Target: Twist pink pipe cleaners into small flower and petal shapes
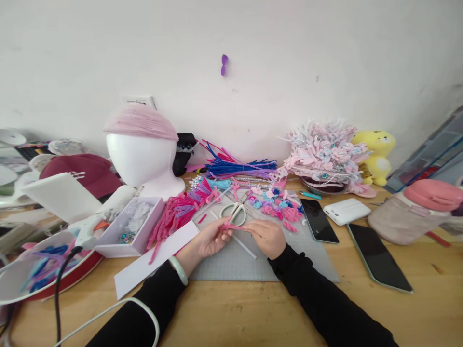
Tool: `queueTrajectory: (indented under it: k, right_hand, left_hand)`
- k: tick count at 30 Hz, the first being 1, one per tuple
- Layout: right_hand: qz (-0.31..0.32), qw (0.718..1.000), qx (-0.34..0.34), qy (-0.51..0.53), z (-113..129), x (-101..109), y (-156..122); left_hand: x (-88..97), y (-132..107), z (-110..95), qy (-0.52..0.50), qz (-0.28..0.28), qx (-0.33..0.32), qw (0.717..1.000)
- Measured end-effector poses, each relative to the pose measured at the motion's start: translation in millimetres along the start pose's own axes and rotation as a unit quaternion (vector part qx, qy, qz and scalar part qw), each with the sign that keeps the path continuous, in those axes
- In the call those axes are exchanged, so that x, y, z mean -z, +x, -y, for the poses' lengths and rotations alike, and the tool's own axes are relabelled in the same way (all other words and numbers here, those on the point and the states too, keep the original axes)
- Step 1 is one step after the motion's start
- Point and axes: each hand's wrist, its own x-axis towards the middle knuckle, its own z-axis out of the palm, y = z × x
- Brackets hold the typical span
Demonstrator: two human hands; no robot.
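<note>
A short pink pipe cleaner stretches between my two hands, low over the grey cutting mat. My left hand is turned partly palm up, its fingers closed on one end. The other end is pinched by my right hand, which is seen from its back. Just behind them lie scissors with pale handles. A translucent glue stick rests on the mat between my hands. To the left spreads a pile of pink and purple pipe cleaner pieces; small fuzzy flowers lie to the right.
On the left stand a white mannequin head, a lilac box, a glue gun and a red-rimmed bowl. A white cable crosses my left sleeve. Phones, a power bank and a decorated headpiece are right.
</note>
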Motion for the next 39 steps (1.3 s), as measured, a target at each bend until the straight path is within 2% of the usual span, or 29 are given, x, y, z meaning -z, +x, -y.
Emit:
queueTrajectory:
  k: [2, 5, 8, 10, 11, 14, 18, 21, 24, 29, 39]
  right_hand:
    - [0.004, 1.000, 0.002, -0.022, -2, 0, 0]
    - [-0.006, 0.997, -0.068, -0.025, -3, 0, 2]
    - [0.004, 0.983, -0.181, 0.003, -5, 0, 6]
    - [0.011, 0.972, -0.233, 0.023, -6, 2, 7]
    - [0.012, 0.971, -0.238, 0.025, -7, 4, 7]
    - [0.007, 0.984, -0.178, -0.003, -10, 7, 5]
    - [0.018, 0.996, -0.066, -0.056, -10, 10, 3]
    - [0.024, 0.995, 0.012, -0.094, -10, 10, 1]
    - [0.016, 0.992, 0.055, -0.114, -9, 9, 1]
    - [0.010, 0.992, 0.069, -0.110, -10, 10, 0]
    - [0.032, 0.989, 0.066, -0.131, -8, 12, 0]
  left_hand:
    - [1.9, 0, 0, -0.004, 0.014, -0.030, 0.999]
    - [3.9, 3, 2, 0.081, 0.028, -0.106, 0.991]
    - [6.4, 5, 1, 0.238, 0.013, -0.213, 0.948]
    - [8.3, 5, -2, 0.290, -0.010, -0.249, 0.924]
    - [9.1, 4, -3, 0.294, -0.012, -0.255, 0.921]
    - [10.9, 2, -7, 0.230, 0.007, -0.239, 0.943]
    - [11.5, 1, -7, 0.101, 0.028, -0.177, 0.979]
    - [10.2, 0, -5, 0.022, 0.023, -0.128, 0.991]
    - [7.0, 0, -3, -0.023, 0.025, -0.077, 0.996]
    - [2.4, -1, -1, -0.036, 0.031, -0.048, 0.998]
    - [1.7, -1, -1, -0.063, 0.014, -0.057, 0.996]
